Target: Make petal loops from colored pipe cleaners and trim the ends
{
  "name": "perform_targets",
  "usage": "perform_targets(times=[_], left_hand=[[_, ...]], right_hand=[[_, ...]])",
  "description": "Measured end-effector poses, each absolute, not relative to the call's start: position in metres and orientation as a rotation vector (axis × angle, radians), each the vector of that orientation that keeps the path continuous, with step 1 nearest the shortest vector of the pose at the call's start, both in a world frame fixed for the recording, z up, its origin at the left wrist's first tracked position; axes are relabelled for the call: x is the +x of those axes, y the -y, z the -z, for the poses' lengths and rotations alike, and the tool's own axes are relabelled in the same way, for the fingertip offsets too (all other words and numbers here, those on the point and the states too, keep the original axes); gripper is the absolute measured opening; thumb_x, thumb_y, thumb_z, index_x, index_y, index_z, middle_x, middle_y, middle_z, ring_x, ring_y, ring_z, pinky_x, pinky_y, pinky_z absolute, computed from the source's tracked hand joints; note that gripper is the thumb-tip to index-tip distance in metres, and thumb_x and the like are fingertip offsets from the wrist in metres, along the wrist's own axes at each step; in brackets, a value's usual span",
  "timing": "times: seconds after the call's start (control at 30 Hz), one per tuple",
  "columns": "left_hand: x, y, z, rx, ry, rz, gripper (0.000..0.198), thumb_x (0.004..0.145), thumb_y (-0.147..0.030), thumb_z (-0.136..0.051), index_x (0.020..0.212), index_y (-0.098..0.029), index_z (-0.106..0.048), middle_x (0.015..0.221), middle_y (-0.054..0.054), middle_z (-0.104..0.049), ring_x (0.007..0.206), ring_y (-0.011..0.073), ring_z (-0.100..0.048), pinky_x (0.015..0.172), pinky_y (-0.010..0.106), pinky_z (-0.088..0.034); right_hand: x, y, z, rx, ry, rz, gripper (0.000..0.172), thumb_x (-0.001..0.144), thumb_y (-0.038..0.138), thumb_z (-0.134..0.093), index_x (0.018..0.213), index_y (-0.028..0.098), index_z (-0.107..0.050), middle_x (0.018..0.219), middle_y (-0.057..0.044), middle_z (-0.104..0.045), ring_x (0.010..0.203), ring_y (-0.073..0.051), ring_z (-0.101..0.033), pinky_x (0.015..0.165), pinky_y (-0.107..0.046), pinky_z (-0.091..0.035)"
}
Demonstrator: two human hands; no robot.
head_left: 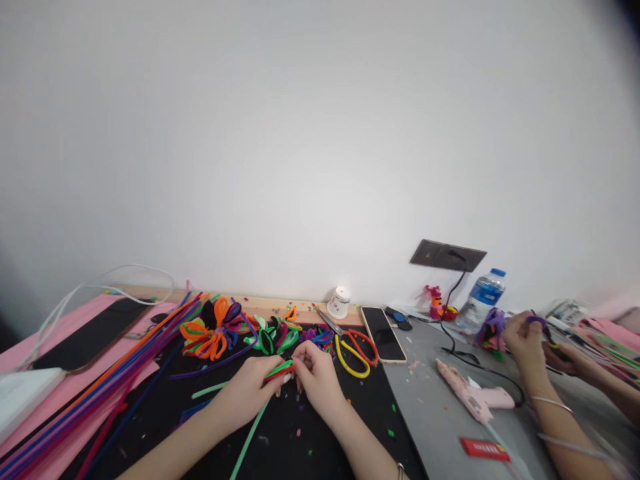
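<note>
My left hand (246,393) and my right hand (316,375) meet over a black mat (300,440). Both pinch a small bundle of green and red pipe cleaners (279,369) held between them. A long light-green pipe cleaner (250,440) trails down from under my left hand. Just beyond my hands lie finished pipe-cleaner flowers (220,330) in orange, purple and green.
Long pipe cleaners (100,393) lie at the left on pink paper. Red and yellow scissors (353,350), a phone (383,335), a pink glue gun (473,397) and a water bottle (483,297) sit to the right. Another person's hands (530,337) work at far right.
</note>
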State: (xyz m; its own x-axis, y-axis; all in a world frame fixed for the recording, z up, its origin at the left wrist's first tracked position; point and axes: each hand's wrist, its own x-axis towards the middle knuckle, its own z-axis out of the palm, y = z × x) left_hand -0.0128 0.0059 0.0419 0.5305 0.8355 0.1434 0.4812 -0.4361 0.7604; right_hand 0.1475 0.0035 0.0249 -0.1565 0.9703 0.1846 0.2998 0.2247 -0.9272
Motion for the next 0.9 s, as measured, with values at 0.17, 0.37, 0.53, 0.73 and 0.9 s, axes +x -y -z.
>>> perform_targets(times=[0.17, 0.37, 0.53, 0.73, 0.9], left_hand=[[-0.013, -0.006, -0.041, 2.109, -1.118, -0.692, 0.023, 0.086, -0.03, -0.039, 0.067, -0.02, -0.046, 0.06, -0.003, -0.054, 0.058, 0.0146, -0.055, 0.057, 0.022, -0.037], [-0.014, -0.007, -0.035, 2.156, -1.133, -0.694, 0.025, 0.087, -0.03, -0.037, 0.064, -0.02, -0.042, 0.058, -0.004, -0.051, 0.056, 0.0139, -0.052, 0.055, 0.022, -0.034], [-0.014, -0.008, -0.034, 2.149, -1.131, -0.674, 0.029, 0.087, -0.031, -0.036, 0.061, -0.02, -0.043, 0.056, -0.004, -0.05, 0.055, 0.0138, -0.052, 0.056, 0.022, -0.035], [-0.015, -0.007, -0.04, 2.158, -1.101, -0.653, 0.031, 0.087, -0.033, -0.037, 0.06, -0.02, -0.045, 0.056, -0.004, -0.051, 0.056, 0.0141, -0.053, 0.058, 0.022, -0.035], [-0.015, -0.007, -0.042, 2.155, -1.049, -0.655, 0.032, 0.087, -0.032, -0.037, 0.059, -0.019, -0.046, 0.056, -0.004, -0.05, 0.056, 0.0132, -0.051, 0.057, 0.021, -0.035]], right_hand=[[0.15, -0.001, -0.031, -1.233, 1.849, -0.731, 0.018, 0.083, 0.016, -0.044, 0.066, 0.019, -0.048, 0.054, 0.004, -0.048, 0.048, -0.01, -0.045, 0.049, -0.019, -0.033], [0.149, 0.003, -0.035, -1.222, 2.013, -0.583, 0.019, 0.085, 0.014, -0.043, 0.067, 0.019, -0.05, 0.061, 0.003, -0.049, 0.057, -0.011, -0.048, 0.055, -0.02, -0.033], [0.149, 0.003, -0.036, -1.25, 2.035, -0.592, 0.017, 0.086, 0.016, -0.043, 0.071, 0.019, -0.05, 0.063, 0.002, -0.05, 0.058, -0.012, -0.048, 0.055, -0.019, -0.033], [0.151, 0.004, -0.037, -1.21, 2.042, -0.645, 0.019, 0.086, 0.015, -0.04, 0.071, 0.019, -0.05, 0.059, 0.003, -0.047, 0.055, -0.012, -0.046, 0.053, -0.019, -0.032], [0.152, 0.001, -0.031, -1.181, 1.936, -0.836, 0.023, 0.087, 0.017, -0.038, 0.065, 0.019, -0.046, 0.054, 0.005, -0.044, 0.05, -0.009, -0.041, 0.049, -0.018, -0.029]])
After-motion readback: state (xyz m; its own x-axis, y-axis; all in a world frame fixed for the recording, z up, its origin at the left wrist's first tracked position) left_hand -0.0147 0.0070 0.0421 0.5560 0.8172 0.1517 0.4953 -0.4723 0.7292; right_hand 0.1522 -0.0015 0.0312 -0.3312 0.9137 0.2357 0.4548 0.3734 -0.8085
